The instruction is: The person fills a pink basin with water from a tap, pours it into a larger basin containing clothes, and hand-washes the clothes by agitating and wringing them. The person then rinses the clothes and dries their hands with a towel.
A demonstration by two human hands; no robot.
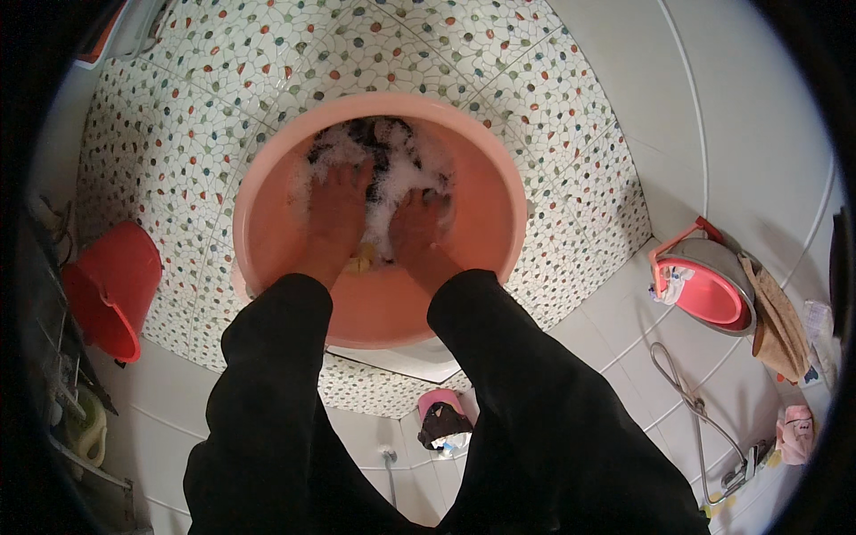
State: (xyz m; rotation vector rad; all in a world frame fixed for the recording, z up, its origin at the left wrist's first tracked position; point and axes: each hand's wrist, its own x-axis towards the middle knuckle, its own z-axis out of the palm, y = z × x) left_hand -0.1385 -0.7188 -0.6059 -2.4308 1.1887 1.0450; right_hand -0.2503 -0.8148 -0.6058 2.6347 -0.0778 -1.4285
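Both my hands are out of view. Before me stands a wide pink plastic basin [495,144] with soapy water in it. What look like my bare left foot [338,207] and bare right foot [416,224] are in the water, side by side. Dark wet fabric [378,157] lies at the far side of the basin, partly covered by white suds [401,184]. A small yellow object [362,259], too blurred to name, shows between the feet. Black trouser legs [267,388] reach down to the basin's near rim.
Pebble-patterned tiles [535,87] surround the basin. A red bucket [120,267] lies tilted at left. At right are a metal basin [732,284] holding pink plastic, a brown towel [776,321] and a shower hose [699,428]. A pink bin [438,399] with a dark bag stands behind.
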